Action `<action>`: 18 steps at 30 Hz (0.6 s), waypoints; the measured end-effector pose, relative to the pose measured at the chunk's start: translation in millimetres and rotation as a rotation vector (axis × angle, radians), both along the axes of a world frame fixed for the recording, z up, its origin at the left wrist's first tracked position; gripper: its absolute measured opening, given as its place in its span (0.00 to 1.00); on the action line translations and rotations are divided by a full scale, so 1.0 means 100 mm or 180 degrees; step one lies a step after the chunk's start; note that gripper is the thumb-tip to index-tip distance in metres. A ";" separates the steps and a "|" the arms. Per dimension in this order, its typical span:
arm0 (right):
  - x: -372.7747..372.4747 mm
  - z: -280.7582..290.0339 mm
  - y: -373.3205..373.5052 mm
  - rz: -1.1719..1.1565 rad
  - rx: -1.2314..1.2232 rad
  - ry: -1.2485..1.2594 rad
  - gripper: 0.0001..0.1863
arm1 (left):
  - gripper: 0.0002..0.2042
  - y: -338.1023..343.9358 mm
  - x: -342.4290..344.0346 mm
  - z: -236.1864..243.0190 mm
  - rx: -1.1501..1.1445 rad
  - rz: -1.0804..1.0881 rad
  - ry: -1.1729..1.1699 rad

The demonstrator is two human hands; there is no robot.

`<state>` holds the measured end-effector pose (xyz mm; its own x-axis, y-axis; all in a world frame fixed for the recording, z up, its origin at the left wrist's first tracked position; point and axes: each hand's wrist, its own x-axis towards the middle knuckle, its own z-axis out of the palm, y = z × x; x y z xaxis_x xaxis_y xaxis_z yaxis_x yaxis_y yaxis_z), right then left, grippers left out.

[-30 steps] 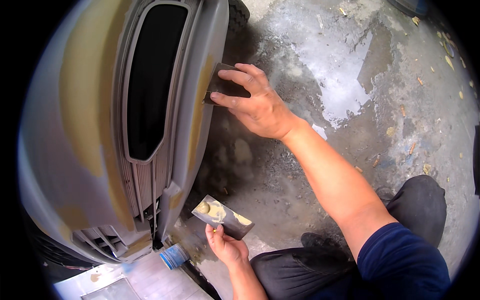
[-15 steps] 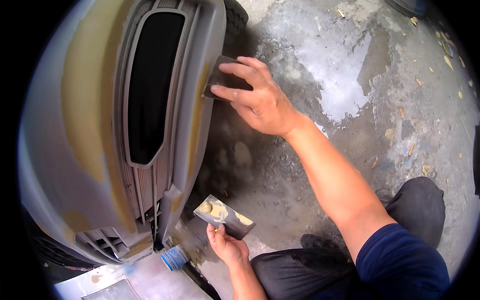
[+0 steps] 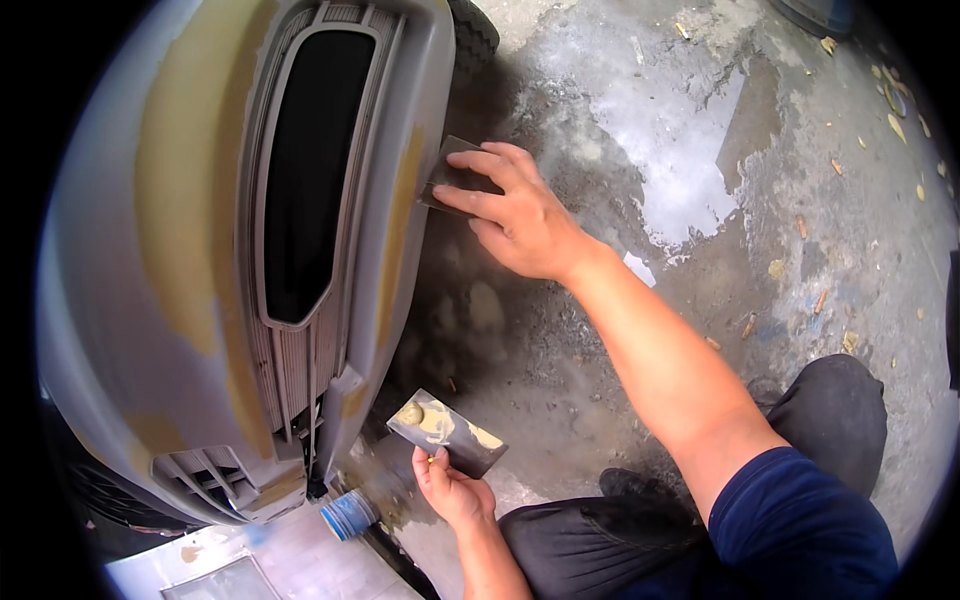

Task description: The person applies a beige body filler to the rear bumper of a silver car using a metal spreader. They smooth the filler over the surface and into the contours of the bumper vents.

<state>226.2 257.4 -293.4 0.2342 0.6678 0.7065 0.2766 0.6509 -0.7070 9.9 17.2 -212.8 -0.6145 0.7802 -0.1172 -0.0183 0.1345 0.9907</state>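
My right hand (image 3: 520, 215) pinches a flat, dark filler spreader (image 3: 464, 172), fingers spread over its face. The spreader's left edge is at the lower rim of a grey vehicle bumper (image 3: 397, 230), over a strip of yellowish filler (image 3: 402, 205); whether it touches cannot be made out. Nearer to me, my left hand (image 3: 457, 492) grips a second flat plate, a filler mixing plate (image 3: 470, 445), by its lower edge. A lump of cream body filler (image 3: 411, 412) sits at that plate's left corner, with smears across its top.
Larger filler patches (image 3: 180, 200) cover the bumper around a dark grille opening (image 3: 315, 170). A blue can (image 3: 349, 514) lies by a pale panel (image 3: 200, 570) at lower left. A tire (image 3: 474, 40) shows beyond the bumper. Scraps litter the stained concrete floor (image 3: 800, 290).
My right hand and its spreader have moved slightly toward me along the bumper's edge. The left hand and its plate stay nearly still. The view has shifted a little.
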 end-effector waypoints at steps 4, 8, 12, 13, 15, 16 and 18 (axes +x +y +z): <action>0.10 0.10 0.05 -0.0117 0.0039 0.0041 0.27 | 0.19 -0.05 0.00 0.01 0.0039 0.0051 0.0029; 0.10 0.11 0.15 -0.0132 0.0026 0.0115 0.27 | 0.19 -0.04 -0.01 0.01 0.0055 -0.0046 0.0021; 0.05 0.02 0.05 0.0027 -0.0139 -0.0101 0.27 | 0.19 -0.02 -0.03 -0.01 0.0053 -0.0041 -0.0029; 0.06 0.00 0.03 -0.0023 -0.0100 0.0011 0.27 | 0.19 -0.02 -0.03 -0.01 0.0054 -0.0043 -0.0011; 0.14 0.13 0.08 -0.0140 0.0003 0.0088 0.27 | 0.19 -0.04 -0.02 0.00 0.0054 -0.0016 0.0023; 0.15 0.18 0.10 -0.0196 0.0053 0.0128 0.26 | 0.19 -0.06 -0.02 0.01 0.0055 -0.0005 0.0026; 0.14 0.22 0.12 -0.0237 -0.0065 0.0097 0.26 | 0.19 -0.05 0.01 0.02 0.0064 -0.0018 0.0026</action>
